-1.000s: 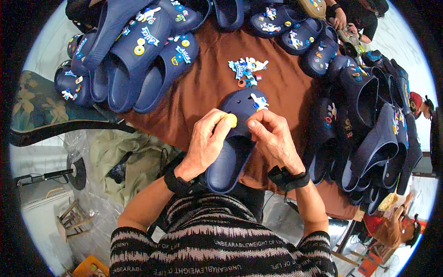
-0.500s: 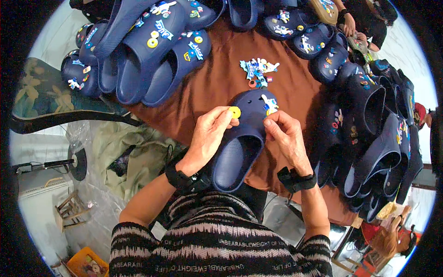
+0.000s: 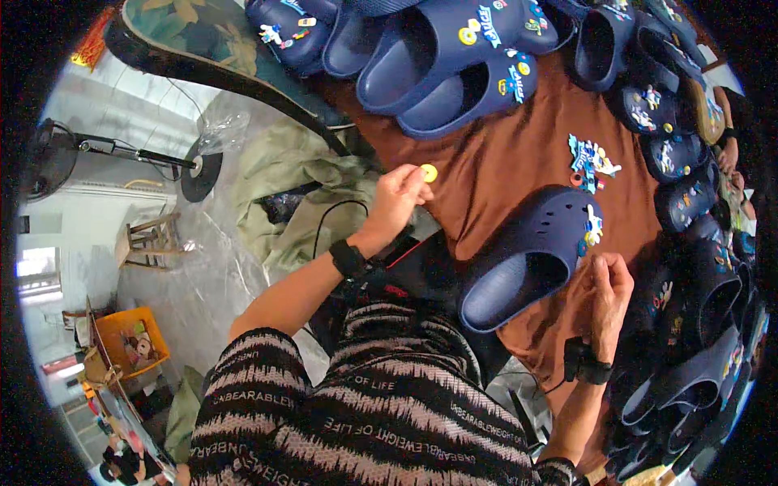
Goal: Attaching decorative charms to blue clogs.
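Brown cloth (image 3: pixel 490 166) beneath navy clogs (image 3: pixel 561 212) and a small charm pile (image 3: pixel 594 159)

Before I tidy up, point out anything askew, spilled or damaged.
Nothing looks clearly spilled or damaged. The brown cloth is wrinkled beside the clog, and the green fabric to the left lies crumpled, so both look untidy.

On tablecloth (image 3: pixel 486 186), at near edge: single clog (image 3: pixel 539 240), heel end nearest, toe pointing away and right. On clog's right side: fitted charms (image 3: pixel 594 225). Beyond toe, on cloth: charm cluster (image 3: pixel 590 162). Left of clog, well apart: left hand (image 3: pixel 399 198), loose disc (image 3: pixel 430 172) at fingertips. Just right of clog: right hand (image 3: pixel 608 287). Across far side: heaped clogs (image 3: pixel 413 61). Down right side: crowded clogs (image 3: pixel 705 373). Off left, far to near: fan base (image 3: pixel 201 176), stool (image 3: pixel 150 241), crate (image 3: pixel 113 338).
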`<state>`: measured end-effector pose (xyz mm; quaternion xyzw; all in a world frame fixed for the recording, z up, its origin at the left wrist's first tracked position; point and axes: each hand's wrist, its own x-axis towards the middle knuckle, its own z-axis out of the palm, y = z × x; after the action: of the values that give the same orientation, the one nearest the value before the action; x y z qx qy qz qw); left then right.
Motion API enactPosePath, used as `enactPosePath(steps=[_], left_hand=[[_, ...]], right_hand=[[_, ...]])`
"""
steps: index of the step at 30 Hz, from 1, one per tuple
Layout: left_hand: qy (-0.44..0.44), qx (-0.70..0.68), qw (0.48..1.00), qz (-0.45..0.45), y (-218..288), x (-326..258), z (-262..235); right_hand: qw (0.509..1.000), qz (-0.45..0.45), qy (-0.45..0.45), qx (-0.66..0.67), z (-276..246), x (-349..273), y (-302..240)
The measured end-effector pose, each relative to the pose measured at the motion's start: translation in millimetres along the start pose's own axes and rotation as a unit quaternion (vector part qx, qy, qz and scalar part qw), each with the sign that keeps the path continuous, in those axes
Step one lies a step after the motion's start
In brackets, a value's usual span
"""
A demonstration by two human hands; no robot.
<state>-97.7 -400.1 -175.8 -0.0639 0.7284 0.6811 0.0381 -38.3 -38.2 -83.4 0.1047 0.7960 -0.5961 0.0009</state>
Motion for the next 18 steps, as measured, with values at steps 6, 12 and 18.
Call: enactPosePath(steps=[6, 12, 18], left_hand=[[0.07, -0.045, 0.996, -0.04, 2, 6, -42], [0.149, -0.034, 0.988, -0.005, 3, 19, -77], [0.25, -0.063, 0.965, -0.038, -72, 7, -143]], right_hand=[[1.0, -0.01, -0.004, -0.024, -21, -9, 27], [0.999, 0.01, 0.021, -0.034, -21, -16, 34], [0.999, 0.019, 0.028, -0.031, -36, -18, 62]])
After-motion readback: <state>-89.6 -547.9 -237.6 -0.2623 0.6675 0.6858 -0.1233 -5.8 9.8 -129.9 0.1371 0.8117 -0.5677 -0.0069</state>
